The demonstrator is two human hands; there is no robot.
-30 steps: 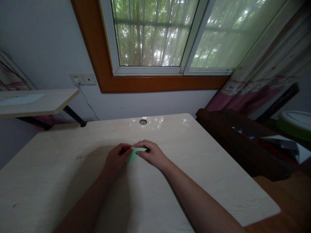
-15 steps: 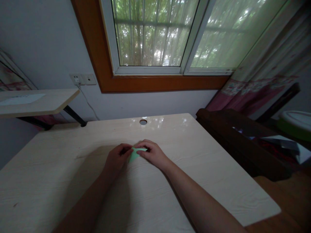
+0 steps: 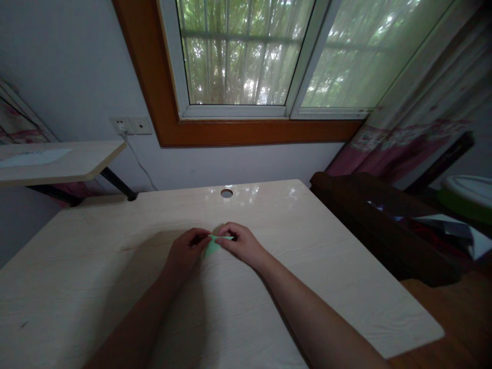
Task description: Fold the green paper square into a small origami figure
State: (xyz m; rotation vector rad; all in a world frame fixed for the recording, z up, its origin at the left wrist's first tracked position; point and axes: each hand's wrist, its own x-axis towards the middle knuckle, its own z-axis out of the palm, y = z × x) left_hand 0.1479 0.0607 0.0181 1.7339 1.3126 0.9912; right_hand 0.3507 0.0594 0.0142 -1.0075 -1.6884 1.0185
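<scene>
A small piece of light green folded paper (image 3: 212,247) is held between my two hands, over the middle of the pale wooden desk (image 3: 246,307). My left hand (image 3: 188,247) pinches its left edge between thumb and fingers. On the other side, my right hand (image 3: 240,242) grips the paper, its thumb on the near face and its fingers curled behind. One pointed corner hangs down toward me and another sticks out to the right past my right thumb. The fingertips hide part of the upper edge.
Behind my hands the desk has a round cable hole (image 3: 226,193). At left stands a raised shelf (image 3: 88,159) on black legs, with a paper sheet (image 3: 36,157) on it. A dark wooden piece of furniture (image 3: 369,225) borders the desk's right side. A window (image 3: 246,61) is ahead.
The fingers of my right hand have shifted slightly at the paper's upper edge. My left hand and the paper stay in nearly the same place.
</scene>
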